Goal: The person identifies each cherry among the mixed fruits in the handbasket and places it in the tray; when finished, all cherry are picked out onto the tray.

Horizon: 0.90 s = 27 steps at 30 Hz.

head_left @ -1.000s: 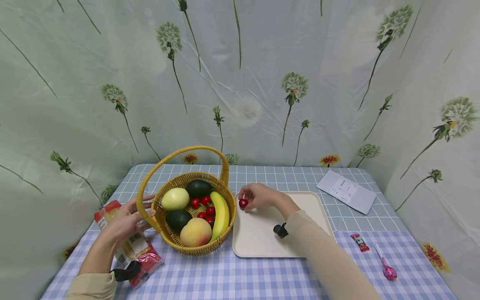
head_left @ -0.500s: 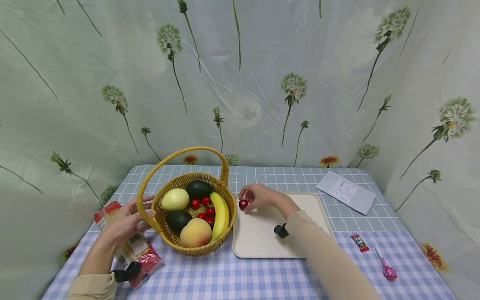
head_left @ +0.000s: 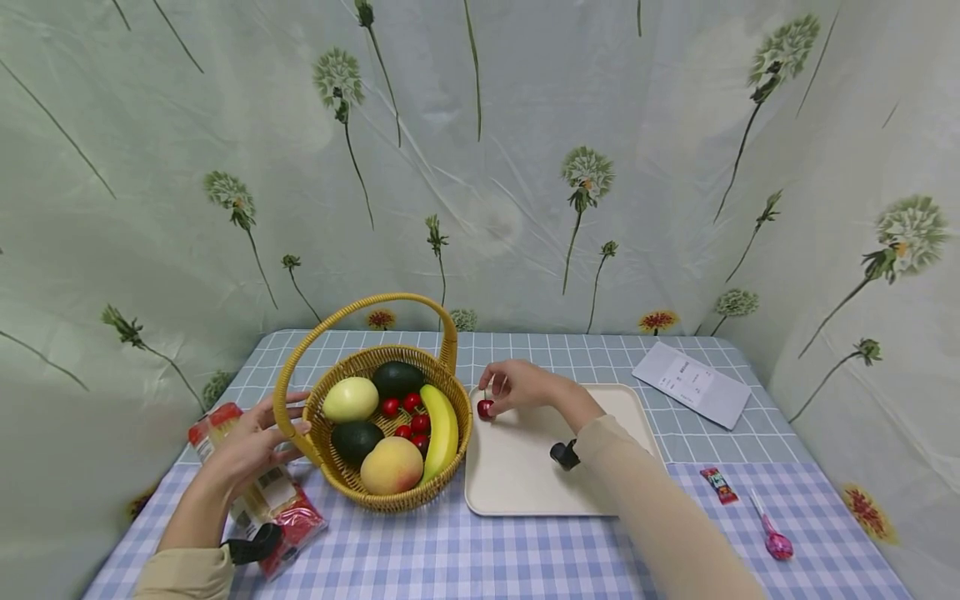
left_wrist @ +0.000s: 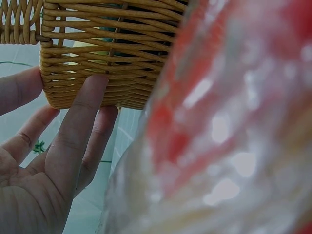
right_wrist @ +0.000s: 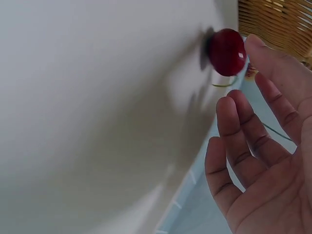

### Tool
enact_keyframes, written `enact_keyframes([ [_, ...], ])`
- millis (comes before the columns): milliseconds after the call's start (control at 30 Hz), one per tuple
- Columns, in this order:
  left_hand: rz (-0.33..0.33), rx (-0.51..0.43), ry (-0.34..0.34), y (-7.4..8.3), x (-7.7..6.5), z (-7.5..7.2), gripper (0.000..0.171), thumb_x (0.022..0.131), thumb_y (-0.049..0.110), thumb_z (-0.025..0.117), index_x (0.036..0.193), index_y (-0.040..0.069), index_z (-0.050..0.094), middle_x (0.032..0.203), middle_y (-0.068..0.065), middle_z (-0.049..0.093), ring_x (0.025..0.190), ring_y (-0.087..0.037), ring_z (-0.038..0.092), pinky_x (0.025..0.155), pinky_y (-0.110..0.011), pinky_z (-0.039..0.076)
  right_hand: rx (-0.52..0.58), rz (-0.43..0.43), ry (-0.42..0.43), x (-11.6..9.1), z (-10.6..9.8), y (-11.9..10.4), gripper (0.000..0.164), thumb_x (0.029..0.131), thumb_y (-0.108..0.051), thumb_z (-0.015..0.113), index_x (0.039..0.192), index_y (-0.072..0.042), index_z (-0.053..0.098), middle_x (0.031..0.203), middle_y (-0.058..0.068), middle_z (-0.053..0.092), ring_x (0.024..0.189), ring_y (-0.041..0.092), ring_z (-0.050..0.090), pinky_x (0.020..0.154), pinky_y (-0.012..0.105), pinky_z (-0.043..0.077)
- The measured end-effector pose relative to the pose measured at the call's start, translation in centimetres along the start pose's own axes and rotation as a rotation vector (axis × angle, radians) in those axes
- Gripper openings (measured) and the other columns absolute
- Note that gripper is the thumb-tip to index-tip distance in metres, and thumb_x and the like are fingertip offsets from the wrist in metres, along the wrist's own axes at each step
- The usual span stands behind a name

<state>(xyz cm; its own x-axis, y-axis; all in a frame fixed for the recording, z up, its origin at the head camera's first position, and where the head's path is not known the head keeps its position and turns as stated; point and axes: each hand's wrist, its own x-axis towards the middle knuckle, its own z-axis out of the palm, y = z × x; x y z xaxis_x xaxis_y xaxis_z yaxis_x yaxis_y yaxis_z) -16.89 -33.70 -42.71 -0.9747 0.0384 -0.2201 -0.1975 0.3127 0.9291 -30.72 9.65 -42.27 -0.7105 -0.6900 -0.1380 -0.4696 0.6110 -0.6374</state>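
Observation:
A dark red cherry (head_left: 485, 409) with a thin stem lies at the left end of the cream tray (head_left: 517, 475). Over it is my right hand (head_left: 525, 387); in the right wrist view, the thumb tip is right at the cherry (right_wrist: 226, 52), while the other fingers (right_wrist: 239, 131) are loosely bent and apart from it. My left hand (head_left: 251, 442) rests its spread fingertips against the left side of the yellow wicker basket (head_left: 397, 502), as the left wrist view shows on the woven wall (left_wrist: 97, 63). Inside lie a banana (head_left: 442, 437), a peach (head_left: 392, 467) and several cherries (head_left: 420, 423).
Under my left forearm lies a red and clear food packet (head_left: 281, 492). Two dark green fruits (head_left: 397, 378) and a pale one (head_left: 350, 399) are also in the basket. To the tray's right are a white pouch (head_left: 692, 385), a small candy (head_left: 719, 485) and a lollipop (head_left: 777, 543).
My right fingers have loosened and risen slightly off the cherry, whose stem now shows. The left hand and the basket have stayed put.

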Motion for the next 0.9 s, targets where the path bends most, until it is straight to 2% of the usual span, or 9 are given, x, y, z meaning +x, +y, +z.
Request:
enact_keyframes([
  [200,0.005,-0.004,-0.004,0.1,0.0,0.0,0.073,0.107,0.019,0.067,0.166,0.0,0.027,0.164,-0.035,0.035,0.116,-0.009,0.064,0.099,-0.045,0.064,0.011,-0.05,0.002,-0.1,-1.3,-1.1,0.036,0.094,-0.017,0.081,0.126,-0.007,0.07,0.104,0.011,0.07,0.09,0.016,0.065,0.082,0.027,0.053],
  [400,0.002,0.003,-0.003,0.1,-0.1,0.0,0.073,0.107,0.019,0.067,0.166,0.001,0.028,0.163,-0.035,0.036,0.119,-0.012,0.064,0.1,-0.046,0.064,0.014,-0.085,-0.014,0.1,-2.1,-3.1,0.036,0.097,-0.018,0.079,0.129,-0.004,0.068,0.1,0.006,0.068,0.089,0.02,0.067,0.081,0.026,0.053],
  [633,-0.001,0.007,-0.004,0.1,0.0,0.0,0.073,0.107,0.019,0.066,0.166,0.001,0.028,0.164,-0.035,0.035,0.119,-0.013,0.063,0.101,-0.048,0.063,-0.028,-0.135,-0.026,0.3,-2.4,-5.4,0.032,0.099,-0.022,0.078,0.127,-0.008,0.07,0.101,0.004,0.072,0.094,0.017,0.07,0.086,0.028,0.058],
  [900,-0.005,0.015,0.004,0.0,0.0,0.0,0.072,0.107,0.019,0.066,0.166,0.002,0.028,0.163,-0.035,0.036,0.122,-0.018,0.063,0.102,-0.05,0.063,-0.044,-0.171,-0.07,0.9,-2.4,-7.9,0.032,0.102,-0.023,0.075,0.13,-0.007,0.069,0.106,0.004,0.075,0.101,0.017,0.071,0.089,0.026,0.06],
])
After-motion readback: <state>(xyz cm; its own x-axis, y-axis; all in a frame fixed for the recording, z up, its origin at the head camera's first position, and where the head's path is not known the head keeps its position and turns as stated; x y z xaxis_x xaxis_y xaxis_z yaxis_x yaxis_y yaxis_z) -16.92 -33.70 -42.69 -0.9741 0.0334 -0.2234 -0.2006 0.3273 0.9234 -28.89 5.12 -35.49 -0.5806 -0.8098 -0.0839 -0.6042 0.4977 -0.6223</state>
